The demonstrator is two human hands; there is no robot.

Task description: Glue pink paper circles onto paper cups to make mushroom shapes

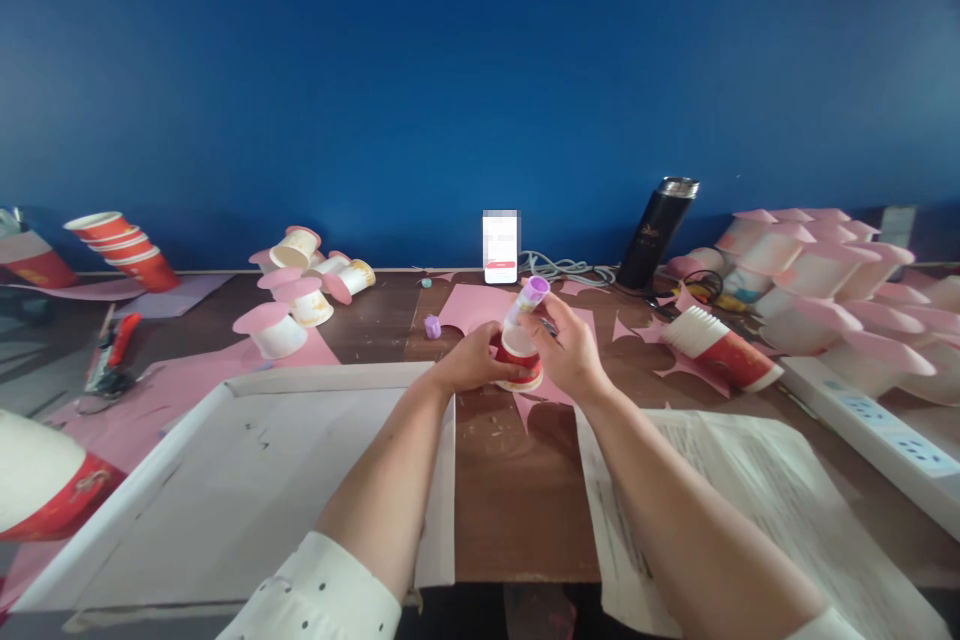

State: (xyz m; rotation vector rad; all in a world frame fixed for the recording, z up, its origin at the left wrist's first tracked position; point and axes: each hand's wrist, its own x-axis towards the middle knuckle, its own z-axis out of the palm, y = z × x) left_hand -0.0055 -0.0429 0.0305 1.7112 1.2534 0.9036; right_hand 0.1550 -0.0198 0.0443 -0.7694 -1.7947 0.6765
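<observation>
Nearest: spotted white sleeve (319, 590), overlapping shallow white tray (225, 490). Holding red-and-white paper cup (519, 342) with left hand (476, 360), fingers curled narrow around it. Gripping purple-ended glue stick (535, 291) with right hand (566, 340), fingers narrow, right at cup's top. Both above pink paper sheet (480, 305); cup partly hidden by fingers. Just beyond: phone (501, 250), upright by blue wall (450, 90). Left of hands: purple cap (433, 326), then cups with pink discs (277, 330). Right: grey cable (566, 270), black thermos (656, 235), tipped cup stack (731, 352), power strip (877, 430).
</observation>
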